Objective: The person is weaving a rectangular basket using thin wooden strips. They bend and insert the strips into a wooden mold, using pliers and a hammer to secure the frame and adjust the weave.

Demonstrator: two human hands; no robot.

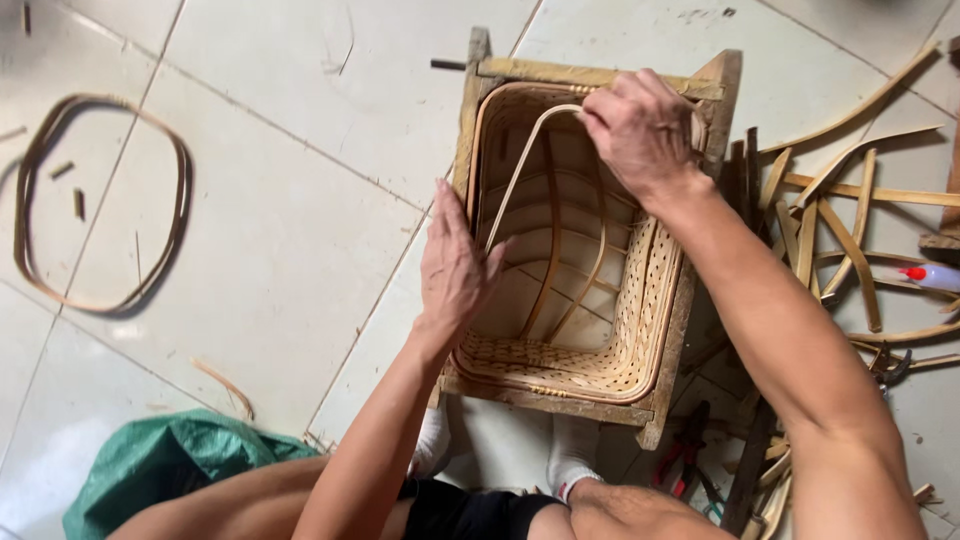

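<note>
A woven bamboo basket (pixel 640 330) sits inside a square wooden frame (pixel 560 400) on the tiled floor. A thin bent bamboo strip (pixel 520 165) arches across the basket's opening. My right hand (pixel 640 125) grips the far end of that strip at the basket's far rim. My left hand (pixel 455 265) is held flat with fingers together against the left inner side of the basket, touching the strip's near end. Curved bamboo ribs (pixel 560 270) line the inside of the basket.
A loop of bamboo strips (pixel 180 190) lies on the floor at left. A pile of cut bamboo slats (pixel 830 230) lies at right, with a small bottle (pixel 935 277) and pliers (pixel 685 455) nearby. A green cloth (pixel 165 465) lies at lower left.
</note>
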